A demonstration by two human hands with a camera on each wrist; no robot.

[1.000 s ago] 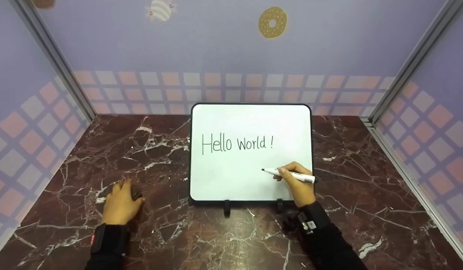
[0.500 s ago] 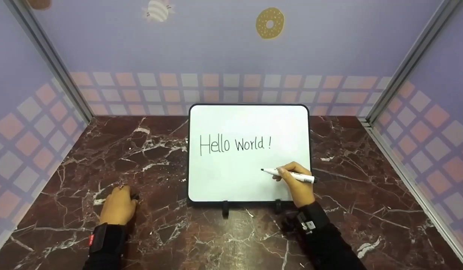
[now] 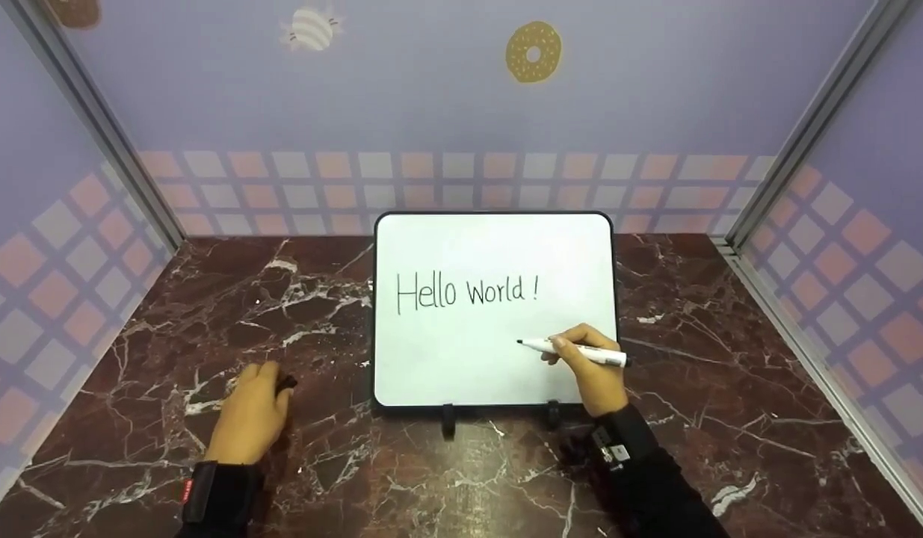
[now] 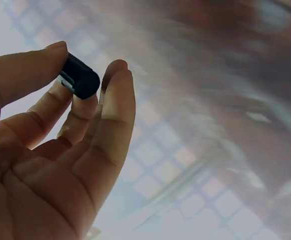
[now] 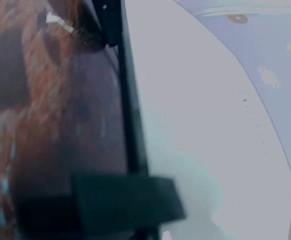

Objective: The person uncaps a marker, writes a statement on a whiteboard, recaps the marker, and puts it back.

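A white marker [image 3: 536, 344] with a black tip is gripped by my right hand [image 3: 599, 377] over the lower right of a whiteboard [image 3: 446, 359]. The board has a black frame and bears the handwritten words "Hello World !" [image 3: 467, 291]. Whether the marker's tip touches the board I cannot tell. Left of the board, above the table, is my left hand [image 3: 249, 415]. In the left wrist view its thumb and fingers pinch a small black marker cap [image 4: 80, 79]. Only a sliver of the right hand shows at the edge of the right wrist view.
Two black feet [image 3: 448, 421] hold the board's lower edge on the dark red marbled table [image 3: 341, 478]. Purple walls [image 3: 431, 90] with a pink and white check pattern stand behind and at both sides. One foot [image 5: 128, 202] looms close in the right wrist view.
My left hand, drawn back half a second ago, has turned and shifted slightly right, still with the cap. The right hand and marker stay nearly in place; the writing is the same.
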